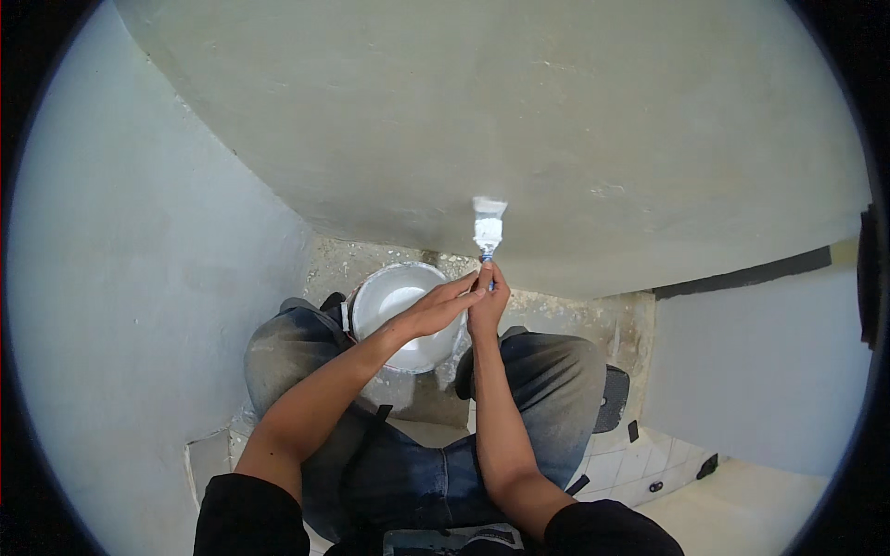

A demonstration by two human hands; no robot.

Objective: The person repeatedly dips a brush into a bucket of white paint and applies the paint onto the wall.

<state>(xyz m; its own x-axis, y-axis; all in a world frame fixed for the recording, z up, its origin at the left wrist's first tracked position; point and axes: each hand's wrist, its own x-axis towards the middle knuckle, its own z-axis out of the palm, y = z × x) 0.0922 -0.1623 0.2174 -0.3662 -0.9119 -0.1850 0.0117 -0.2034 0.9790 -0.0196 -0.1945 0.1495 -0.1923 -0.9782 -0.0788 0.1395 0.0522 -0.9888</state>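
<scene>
A paintbrush point(489, 222) coated in white paint points up and away from me, its bristles at the grey-beige wall point(593, 120). My right hand point(489, 304) is closed around the blue part of its handle. From the left, my left hand point(436, 309) reaches across with fingers stretched out, and their tips meet the right hand by the handle. Whether they also press on the handle I cannot tell. Below the left hand stands a round white bucket point(369, 310) with white paint inside, partly covered by that hand and forearm.
Pale walls rise at the left point(139, 250) and right point(742, 361). My bent knees flank the bucket on the rough, speckled floor point(338, 258). A dark shoe point(612, 398) shows beside my right knee. White tiles point(630, 463) and small dark pieces lie at the lower right.
</scene>
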